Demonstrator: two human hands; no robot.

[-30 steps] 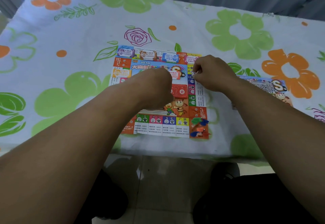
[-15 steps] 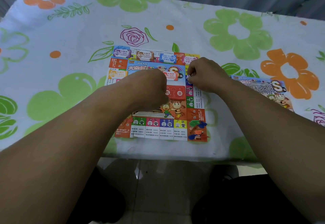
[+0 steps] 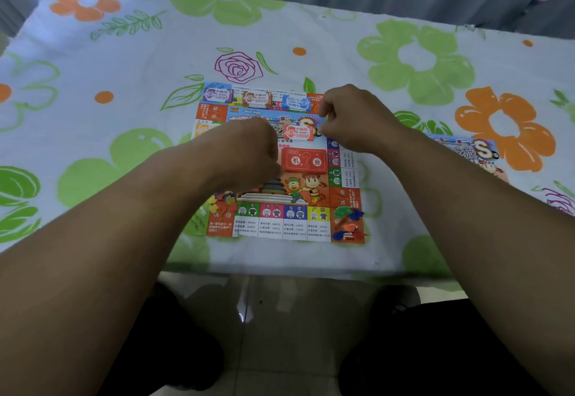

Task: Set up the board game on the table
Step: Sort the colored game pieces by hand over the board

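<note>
The colourful square game board (image 3: 281, 227) lies flat near the table's front edge. Three stacks of play money line its far edge: purple (image 3: 217, 95), orange (image 3: 259, 99) and blue (image 3: 295, 103). A red money stack (image 3: 298, 133) and a red chance-card deck (image 3: 305, 161) sit in the board's middle. My left hand (image 3: 249, 153) is curled over the board's left half, just left of both. My right hand (image 3: 351, 118) is curled over the far right corner, its fingertips close to the red stack. The hands hide whatever is under their fingers.
Small coloured tokens (image 3: 222, 200) lie at the board's near left corner, and blue and red pieces (image 3: 350, 227) at its near right corner. The printed game packet (image 3: 466, 151) lies to the right. The floral tablecloth (image 3: 124, 62) covers the table; its front edge runs just below the board.
My right hand has moved up and slightly left, toward the board's far right corner. My left hand has shifted left, uncovering the chance-card deck. The red money stack has stayed put.
</note>
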